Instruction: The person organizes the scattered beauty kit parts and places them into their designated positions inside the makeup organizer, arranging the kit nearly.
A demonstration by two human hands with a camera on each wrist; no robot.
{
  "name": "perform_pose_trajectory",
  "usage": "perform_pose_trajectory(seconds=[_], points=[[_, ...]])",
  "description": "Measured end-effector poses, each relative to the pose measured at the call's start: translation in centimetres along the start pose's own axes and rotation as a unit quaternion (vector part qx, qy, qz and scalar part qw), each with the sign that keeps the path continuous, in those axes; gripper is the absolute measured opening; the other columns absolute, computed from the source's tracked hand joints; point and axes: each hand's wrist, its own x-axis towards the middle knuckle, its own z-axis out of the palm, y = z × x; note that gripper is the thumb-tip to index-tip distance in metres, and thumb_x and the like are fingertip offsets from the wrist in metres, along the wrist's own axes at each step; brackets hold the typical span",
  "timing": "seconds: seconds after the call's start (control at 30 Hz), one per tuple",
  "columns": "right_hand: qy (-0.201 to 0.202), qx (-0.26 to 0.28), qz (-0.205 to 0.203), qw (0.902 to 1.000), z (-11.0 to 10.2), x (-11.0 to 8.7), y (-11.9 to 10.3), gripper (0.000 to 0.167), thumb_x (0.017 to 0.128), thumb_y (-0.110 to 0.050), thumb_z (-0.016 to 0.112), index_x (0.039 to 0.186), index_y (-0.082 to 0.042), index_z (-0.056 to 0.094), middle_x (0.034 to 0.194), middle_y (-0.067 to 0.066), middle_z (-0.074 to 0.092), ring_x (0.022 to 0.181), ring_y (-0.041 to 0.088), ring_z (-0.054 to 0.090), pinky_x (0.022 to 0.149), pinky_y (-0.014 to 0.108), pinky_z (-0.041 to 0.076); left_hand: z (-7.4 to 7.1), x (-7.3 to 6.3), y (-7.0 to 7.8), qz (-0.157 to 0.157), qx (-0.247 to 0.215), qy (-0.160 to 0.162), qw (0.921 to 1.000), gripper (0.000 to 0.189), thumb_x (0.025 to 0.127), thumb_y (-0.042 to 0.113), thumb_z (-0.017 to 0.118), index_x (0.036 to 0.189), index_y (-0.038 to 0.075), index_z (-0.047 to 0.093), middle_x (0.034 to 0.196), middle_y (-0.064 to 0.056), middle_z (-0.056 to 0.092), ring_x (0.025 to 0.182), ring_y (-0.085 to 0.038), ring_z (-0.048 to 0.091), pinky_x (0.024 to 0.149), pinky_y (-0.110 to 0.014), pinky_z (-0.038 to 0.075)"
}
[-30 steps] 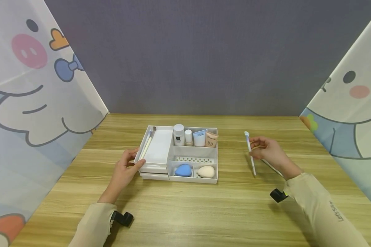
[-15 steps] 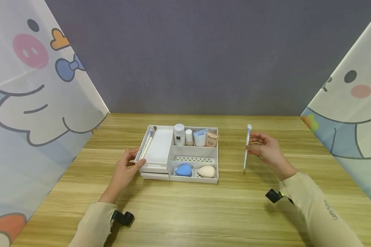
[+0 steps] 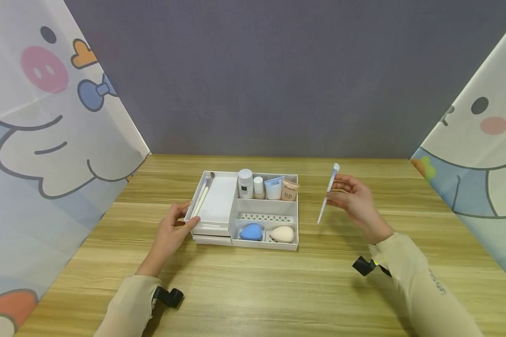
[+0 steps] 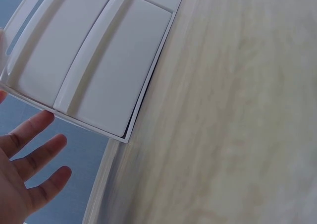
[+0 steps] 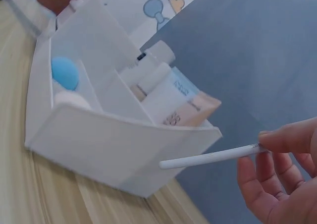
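While the left hand point(image 3: 172, 229) grips the near left corner of the white plastic compartmented organizer point(image 3: 219, 199) with thumb and finger, its other fingers loosely spread, the right hand point(image 3: 356, 201) pinches a slim white makeup brush point(image 3: 331, 183) tilted above the wood-grain bench point(image 3: 270, 290), right of the organizer. A blue teardrop sponge point(image 3: 251, 232) and a cream teardrop sponge point(image 3: 282, 234) lie in the organizer's near compartments.

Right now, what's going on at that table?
A person's right hand pinches a makeup brush in the air, right of a white organizer. The left hand holds the organizer's near left corner. Two brushes lie in its left section; bottles and tubes stand in the back, a blue sponge and a cream sponge sit in front.
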Motion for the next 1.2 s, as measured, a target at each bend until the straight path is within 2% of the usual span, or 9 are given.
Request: perform_pose_trajectory(seconds=[0.43, 0.6, 0.87, 1.13, 1.2], points=[[0.018, 0.05, -0.001, 0.9986, 3.0, 0.6, -0.2, 0.038, 0.089, 0.023, 0.05, 0.106, -0.01, 0.062, 0.089, 0.003, 0.063, 0.077, 0.014, 0.066, 0.072, 0.031, 0.059, 0.1, 0.1, -0.2, 0.008, 0.002, 0.004, 1.0, 0.041, 0.09, 0.002, 0.07, 0.129, 0.0, 0.056, 0.117, -0.022, 0.066, 0.096, 0.002, 0.055, 0.077, -0.019, 0.049], [0.02, 0.047, -0.005, 0.9987, 4.4, 0.9, -0.1, 0.04, 0.09, 0.022, 0.049, 0.103, -0.013, 0.063, 0.088, 0.002, 0.063, 0.076, 0.014, 0.065, 0.071, 0.03, 0.059, 0.0, 0.1, -0.1, 0.01, 0.001, 0.003, 0.9999, 0.041, 0.09, 0.001, 0.07, 0.129, -0.001, 0.055, 0.116, -0.023, 0.066, 0.095, 0.003, 0.055, 0.076, -0.019, 0.049], [0.019, 0.062, -0.004, 0.9979, 5.8, 1.5, 0.4, 0.035, 0.087, 0.018, 0.062, 0.112, -0.005, 0.057, 0.089, 0.001, 0.063, 0.078, 0.012, 0.063, 0.072, 0.03, 0.058, 0.0, 0.1, -0.2, 0.004, 0.003, 0.002, 1.0, 0.042, 0.09, 0.001, 0.07, 0.129, 0.0, 0.055, 0.116, -0.023, 0.066, 0.095, 0.002, 0.055, 0.076, -0.019, 0.049], [0.03, 0.062, 0.002, 0.9976, 7.4, 2.0, 1.1, 0.038, 0.087, 0.023, 0.053, 0.108, -0.009, 0.058, 0.087, 0.001, 0.063, 0.077, 0.011, 0.063, 0.071, 0.03, 0.059, 0.1, 0.1, 0.0, 0.001, -0.007, 0.002, 1.0, 0.041, 0.091, 0.003, 0.07, 0.129, 0.001, 0.056, 0.119, -0.022, 0.066, 0.096, 0.004, 0.054, 0.076, -0.021, 0.05], [0.027, 0.061, 0.004, 0.9978, 7.8, 2.1, 1.2, 0.038, 0.087, 0.022, 0.055, 0.109, -0.008, 0.057, 0.087, 0.001, 0.063, 0.077, 0.011, 0.063, 0.071, 0.03, 0.059, 0.1, 0.1, 0.0, 0.002, -0.007, 0.003, 1.0, 0.041, 0.091, 0.002, 0.07, 0.129, 0.001, 0.056, 0.12, -0.022, 0.065, 0.096, 0.005, 0.054, 0.076, -0.021, 0.05]])
